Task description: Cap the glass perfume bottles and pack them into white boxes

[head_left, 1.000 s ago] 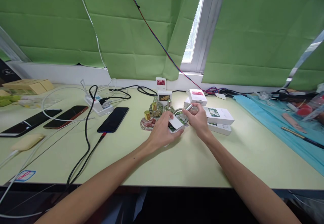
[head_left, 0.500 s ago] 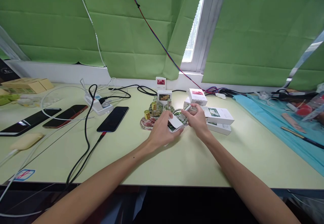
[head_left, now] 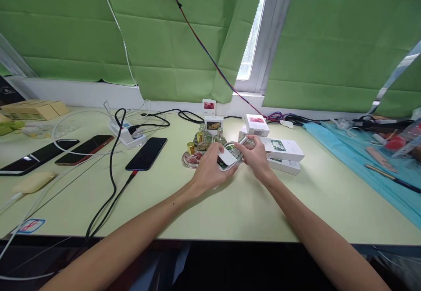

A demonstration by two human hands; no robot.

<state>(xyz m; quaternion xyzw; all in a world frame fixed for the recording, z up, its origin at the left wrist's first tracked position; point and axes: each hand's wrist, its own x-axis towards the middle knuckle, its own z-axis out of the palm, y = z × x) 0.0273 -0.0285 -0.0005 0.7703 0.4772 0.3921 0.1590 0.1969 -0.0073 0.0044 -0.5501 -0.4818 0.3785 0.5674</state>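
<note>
My left hand (head_left: 212, 164) is closed around a small white box (head_left: 226, 158) with a dark green picture on its side and a raised flap. By its silver cap, my right hand (head_left: 255, 155) grips a clear glass perfume bottle (head_left: 233, 149), tilted at the box's open end. How far the bottle reaches inside is hidden. Just behind my left hand stand several more perfume bottles (head_left: 200, 139), some with gold caps. One flat bottle with reddish contents (head_left: 190, 158) is nearest to me.
White cartons (head_left: 286, 149) lie right of my hands, with a pink-pictured box (head_left: 256, 125) behind them. Phones (head_left: 146, 154), black cables (head_left: 113, 185) and a power strip (head_left: 128, 137) occupy the left. A blue sheet (head_left: 348, 159) with clutter covers the right end.
The perfume bottle has shifted slightly left and down toward the box, and a little less of it shows. Both hands keep their hold; the rest is still.
</note>
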